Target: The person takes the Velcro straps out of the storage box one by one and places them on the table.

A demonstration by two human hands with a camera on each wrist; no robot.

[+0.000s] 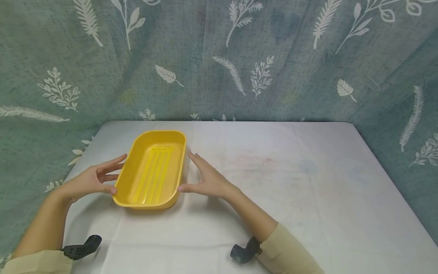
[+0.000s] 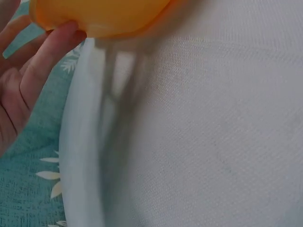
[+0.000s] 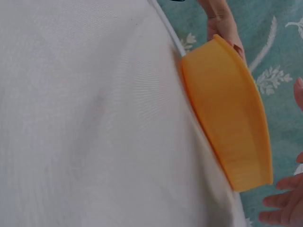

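Observation:
A yellow rectangular tray [image 1: 155,167] with rounded corners and raised ribs along its floor stands at the left part of the table. On its left side my left hand [image 1: 90,182] has fingers spread along the wall, with the thumb at the near left corner. The left wrist view shows that thumb [image 2: 49,52] against the tray's side. My right hand [image 1: 210,180] is at the right wall, its fingers fairly straight and its thumb tip right at the rim. In the right wrist view, its fingers [image 3: 286,201] show a gap from the tray [image 3: 227,113].
A white cloth [image 1: 273,198] with faint stains covers the table. Behind and at both sides hangs a green curtain [image 1: 198,68] with white leaf prints. Dark wrist-camera mounts [image 1: 83,247] show at both forearms, below beige sleeves.

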